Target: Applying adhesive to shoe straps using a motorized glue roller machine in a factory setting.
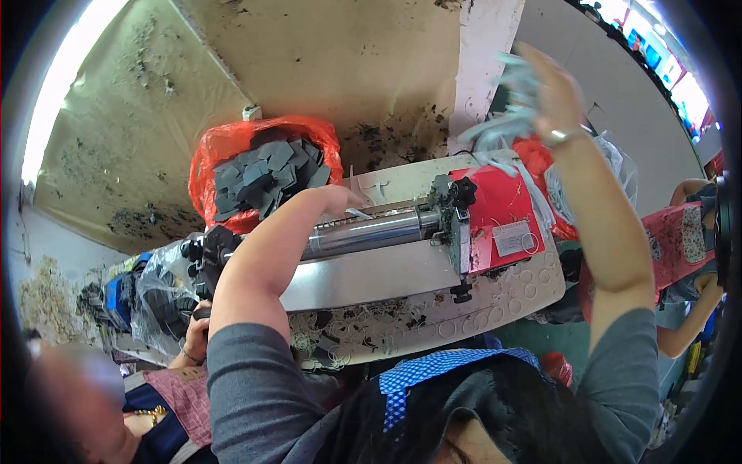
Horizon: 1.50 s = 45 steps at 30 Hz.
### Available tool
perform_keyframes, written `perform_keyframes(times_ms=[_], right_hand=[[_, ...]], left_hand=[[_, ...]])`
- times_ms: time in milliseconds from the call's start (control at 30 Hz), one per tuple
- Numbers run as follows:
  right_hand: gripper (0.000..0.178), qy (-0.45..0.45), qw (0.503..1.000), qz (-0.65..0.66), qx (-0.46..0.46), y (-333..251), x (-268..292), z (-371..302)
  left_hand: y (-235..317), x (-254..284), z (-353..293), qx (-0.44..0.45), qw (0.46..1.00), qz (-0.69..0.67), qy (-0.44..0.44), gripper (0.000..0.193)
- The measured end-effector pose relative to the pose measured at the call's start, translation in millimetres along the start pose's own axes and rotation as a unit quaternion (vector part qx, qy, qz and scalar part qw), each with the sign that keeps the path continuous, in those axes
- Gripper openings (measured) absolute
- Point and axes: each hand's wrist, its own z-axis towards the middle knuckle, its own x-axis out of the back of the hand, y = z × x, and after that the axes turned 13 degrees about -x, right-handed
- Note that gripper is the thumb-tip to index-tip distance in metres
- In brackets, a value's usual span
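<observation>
A machine with a steel roller (371,232) and a red housing (498,216) is seen on a pale tabletop (495,298) marked all over with ring outlines. The left hand (336,197) is laid at the roller's upper edge; whether its fingers are spread cannot be told. The right hand (553,97) is raised high, closed around a bunch of pale strips (502,124). Behind the machine, a red bag (232,147) of dark grey cut pieces (267,178) is set against a stained, mould-speckled wall (309,62). At lower left another person's hand (197,332) is seen.
</observation>
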Motion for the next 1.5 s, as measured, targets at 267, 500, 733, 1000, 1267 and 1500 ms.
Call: perform_keyframes(times_ms=[267, 500, 733, 1000, 1267, 1500], right_hand=[[0.037, 0.254, 0.966, -0.049, -0.015, 5.7, 323.6, -72.8], [0.026, 0.388, 0.903, 0.156, -0.096, 69.1, 406.4, -198.6], [0.025, 0.507, 0.835, 0.186, -0.104, 75.1, 413.7, -262.6], [0.026, 0.434, 0.864, 0.214, -0.138, 78.9, 398.4, -220.0], [0.028, 0.35, 0.885, 0.24, -0.194, 110.4, 435.9, -245.4], [0.027, 0.404, 0.851, 0.274, -0.193, 119.5, 428.7, -280.5]], left_hand=[[-27.4, 53.2, 47.0, 0.199, 0.965, -0.044, 0.163, 0.022], [-103.9, -48.0, 101.7, 0.201, 0.979, 0.011, 0.031, 0.03], [-90.6, -52.0, 108.6, 0.115, 0.979, 0.121, -0.115, 0.031], [-56.2, 21.6, 110.0, 0.255, 0.96, -0.108, 0.036, 0.027], [-51.6, -17.0, 99.5, 0.197, 0.944, 0.155, -0.216, 0.033], [-109.1, -63.9, 111.0, 0.286, 0.933, 0.135, -0.168, 0.034]])
